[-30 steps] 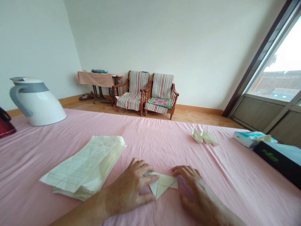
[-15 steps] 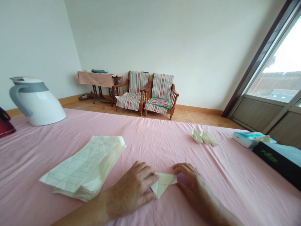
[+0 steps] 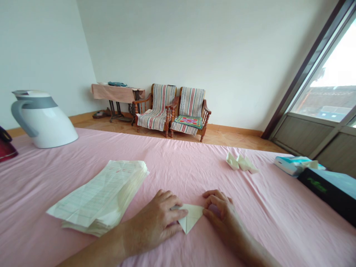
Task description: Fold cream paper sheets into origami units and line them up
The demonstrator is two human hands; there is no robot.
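A small folded piece of paper [image 3: 191, 218], triangular with its point toward me, lies flat on the pink cloth [image 3: 178, 167] between my hands. My left hand [image 3: 155, 218] holds its left part, index finger across the top and thumb by the lower left edge. At the right corner, my right hand [image 3: 225, 213] grips the paper with thumb and bent fingers. Left of my left hand sits a stack of lined paper sheets [image 3: 97, 193]. Farther off to the right stand small folded paper shapes [image 3: 241, 163], pale like the sheets.
A white and grey jug [image 3: 52, 122] stands at the far left, beside a red object [image 3: 7, 146] cut by the frame. To the right lie a tissue pack [image 3: 292, 165] and a black box [image 3: 328, 193]. Beyond the cloth are two wooden armchairs [image 3: 157, 107] and a draped sewing table [image 3: 115, 93].
The paper's right flap, which stuck out to the right, is now folded inward, so the paper looks more evenly triangular. My right hand's fingers have curled and its thumb has shifted slightly left.
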